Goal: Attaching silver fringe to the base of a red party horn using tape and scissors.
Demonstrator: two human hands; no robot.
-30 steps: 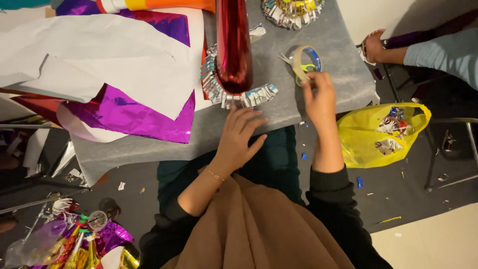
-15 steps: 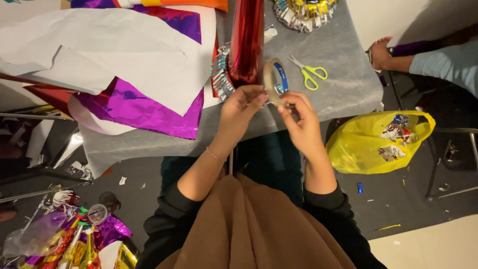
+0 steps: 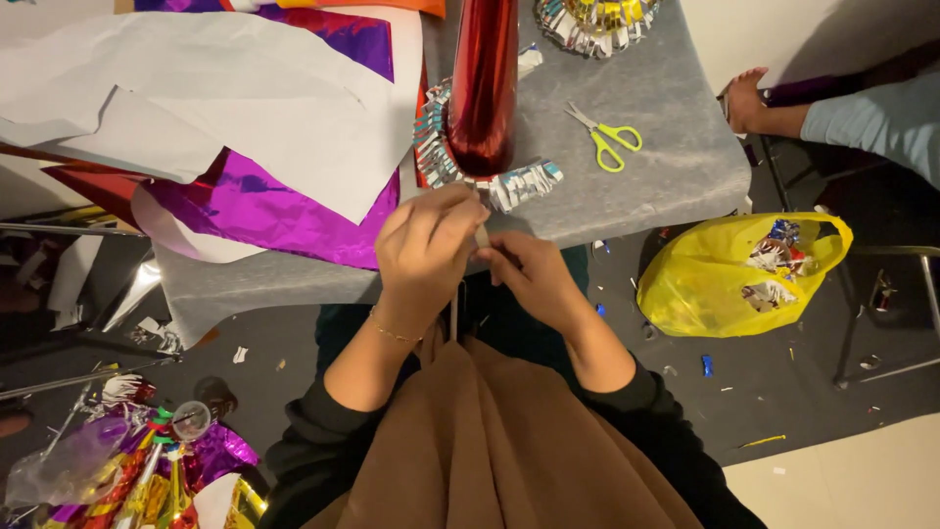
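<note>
My left hand [image 3: 426, 245] and my right hand [image 3: 534, 274] meet just off the front edge of the grey table [image 3: 666, 186]. Both pinch a small pale strip of tape [image 3: 482, 235], and a thin strip hangs down between my wrists. The tape roll itself is hidden. Directly behind my hands stands a shiny red foil tube [image 3: 480, 88] with a silver and blue fringe [image 3: 436, 147] wrapped around its base. Scissors with yellow-green handles [image 3: 607, 137] lie shut on the table to the right.
White paper sheets [image 3: 196, 108] and purple foil [image 3: 264, 211] cover the table's left. A yellow bag of scraps [image 3: 734, 274] sits on the floor at right beside a metal frame [image 3: 920, 294]. Another person's hand [image 3: 749, 98] rests on the table's right edge. Foil decorations [image 3: 127, 470] lie bottom left.
My right hand reached to the right of the table, brought the tape roll in front of the red tube, and both hands have now drawn back to the table edge, closed together.
</note>
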